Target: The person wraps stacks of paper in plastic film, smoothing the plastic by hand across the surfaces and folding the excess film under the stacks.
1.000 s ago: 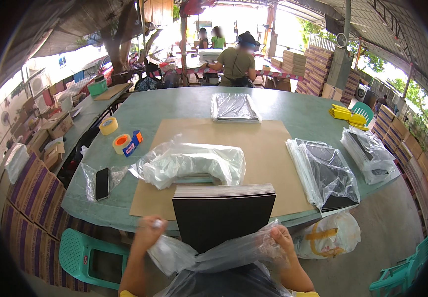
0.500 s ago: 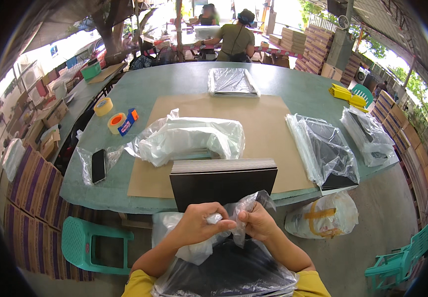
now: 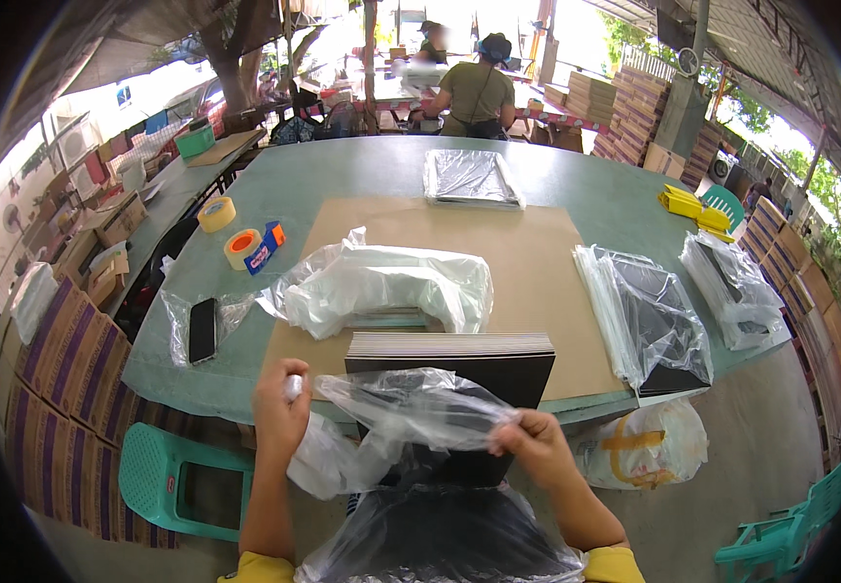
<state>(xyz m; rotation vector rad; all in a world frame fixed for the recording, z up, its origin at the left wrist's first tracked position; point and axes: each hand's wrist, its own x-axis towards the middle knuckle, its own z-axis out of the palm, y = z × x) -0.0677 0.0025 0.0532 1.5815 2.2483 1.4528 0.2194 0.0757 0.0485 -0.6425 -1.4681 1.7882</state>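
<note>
Near the big green tabletop's [image 3: 372,165] front edge stands a thick stack of flat black boards [image 3: 529,374]. Thin clear plastic [image 3: 440,396], bunched up before, now stretches out in front: right hand [image 3: 534,442] pinching one end, left hand [image 3: 282,413] curled round a small white thing [image 3: 293,389].

The black board stack [image 3: 449,347] blocks me straight ahead. Rightward, bare brown cardboard [image 3: 534,253] gives me room up to the bagged boards [image 3: 649,321].

The clear bag [image 3: 430,394] is thin plastic, glossy and wrinkled. The black boards [image 3: 525,373] look matt. The brown sheet [image 3: 537,257] resembles smooth paper; the bench [image 3: 362,167] has slight shine.
</note>
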